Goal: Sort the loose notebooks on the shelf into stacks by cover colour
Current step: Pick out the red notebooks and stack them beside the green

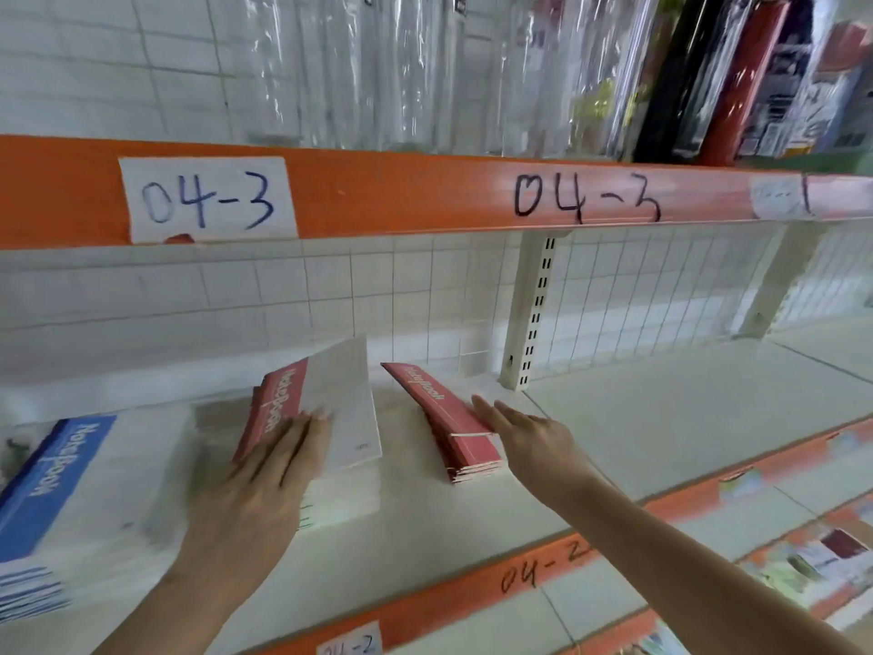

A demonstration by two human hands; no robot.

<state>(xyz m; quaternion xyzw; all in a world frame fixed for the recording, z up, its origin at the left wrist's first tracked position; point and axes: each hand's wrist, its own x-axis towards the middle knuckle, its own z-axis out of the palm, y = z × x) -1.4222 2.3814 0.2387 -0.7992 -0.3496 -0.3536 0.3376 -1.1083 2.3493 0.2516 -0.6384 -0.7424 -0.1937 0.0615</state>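
On the white shelf [661, 427] a stack of blue-banded notebooks [52, 494] lies at the far left. A red-banded notebook [326, 399] is tilted up on top of a middle pile, and my left hand [264, 475] rests on it with straight fingers over its red band. To the right stands a separate stack of red-banded notebooks [453, 432]. My right hand [524, 437] reaches to that stack's right side, fingers straight and touching its top notebook.
An orange beam [401, 191] marked 04-3 runs overhead, carrying clear plastic packs [378, 63] and dark packages [737, 78]. A white slotted upright [529, 314] stands behind the red stack. A lower shelf [803, 560] holds coloured goods.
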